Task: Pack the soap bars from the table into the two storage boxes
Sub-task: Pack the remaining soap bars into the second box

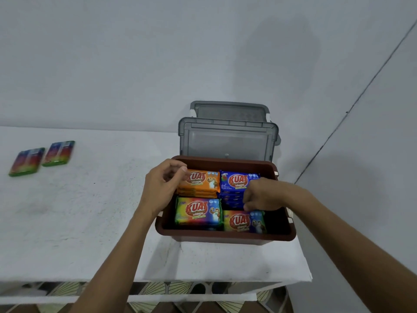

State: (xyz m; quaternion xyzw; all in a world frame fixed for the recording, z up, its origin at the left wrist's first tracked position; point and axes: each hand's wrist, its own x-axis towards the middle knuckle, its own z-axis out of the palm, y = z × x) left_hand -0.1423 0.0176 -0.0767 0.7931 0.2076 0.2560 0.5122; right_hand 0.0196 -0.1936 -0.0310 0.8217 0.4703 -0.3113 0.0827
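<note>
4 stacks of wrapped soap bars sit inside the brown rectangular plastic storage box (225,237) at the right end of the white table (90,222): an orange-wrapped stack (203,180) back left, a blue-wrapped stack (237,181) back right, and 2 rainbow-wrapped stacks in front (197,211) (242,221). Step in hand, as I judge it: seating and squaring the back row. The left hand (163,186) is curled at the left edge of the orange stack, fingertips touching the top wrapper; I cannot tell whether it pinches or only steadies. The right hand (259,195) has its fingers curled round the near right side of the blue stack and grips it. 2 loose rainbow-wrapped bars with green edges (27,161) (59,153) lie side by side at the far left of the table, well apart from the box. Next move likely calls for letting go and a long reach left to fetch them. A grey translucent plastic container (228,143) stands just behind the brown box; its contents are hidden. Legible: "KUAT" in large red letters on every top wrapper; a small word on the blue one looks like "LORA"; the finer print is too blurred to read.
</note>
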